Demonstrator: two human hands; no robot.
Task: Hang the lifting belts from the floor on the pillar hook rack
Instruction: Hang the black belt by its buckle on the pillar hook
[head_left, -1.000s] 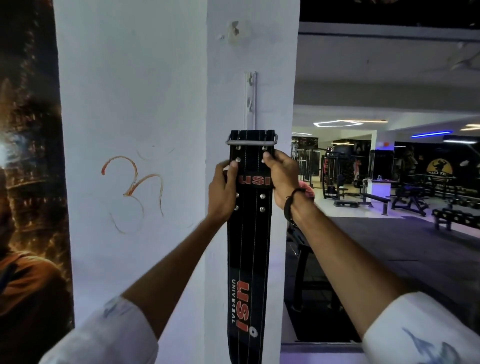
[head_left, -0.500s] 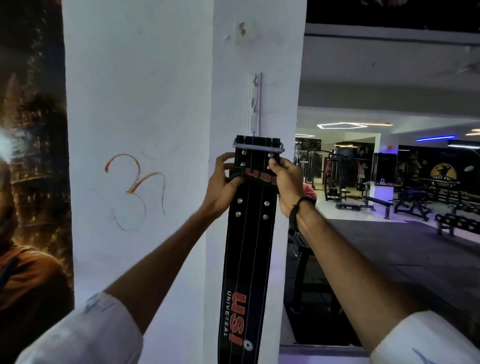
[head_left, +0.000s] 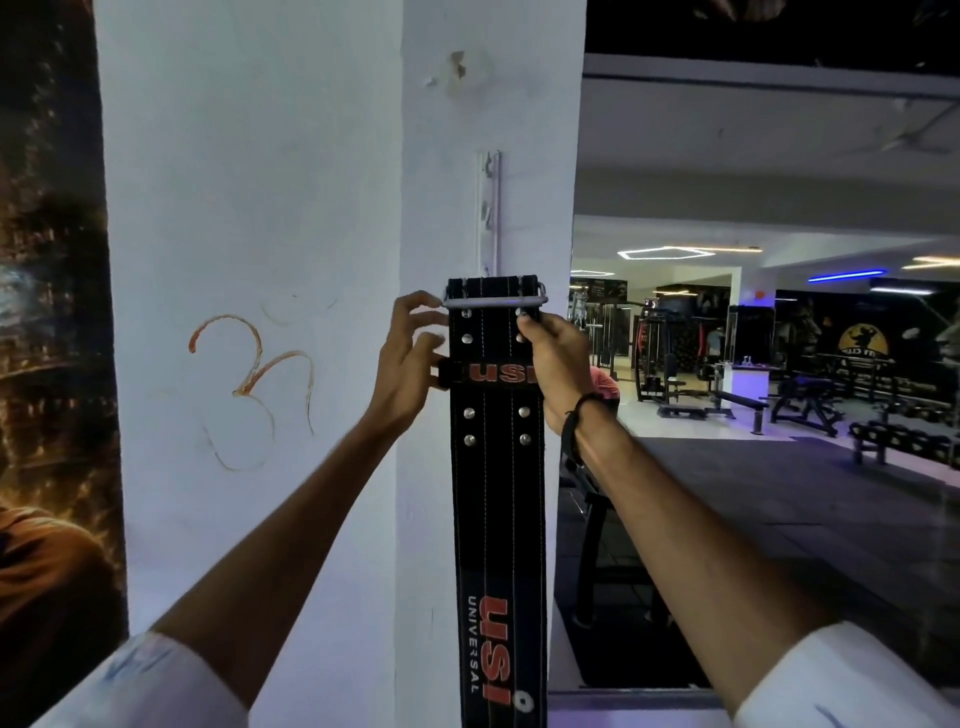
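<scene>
A black lifting belt (head_left: 497, 499) with red USI lettering hangs straight down the white pillar (head_left: 249, 208). Its metal buckle bar (head_left: 493, 301) sits just below the narrow white hook rack (head_left: 489, 208) screwed to the pillar's corner face. My left hand (head_left: 410, 358) is at the belt's left edge by the buckle, fingers spread, the thumb touching the belt loop. My right hand (head_left: 556, 364) grips the belt's right edge just under the buckle. Whether the buckle is caught on a hook is hidden behind the belt.
An orange symbol (head_left: 254, 384) is drawn on the pillar's left face. A dark poster (head_left: 47, 364) covers the wall at left. To the right a gym floor opens with benches (head_left: 737, 402), machines and a dumbbell rack (head_left: 904, 441).
The belt's buckle has stayed just under the rack. My left hand's fingers have loosened and spread off the belt; the right hand has kept its grip.
</scene>
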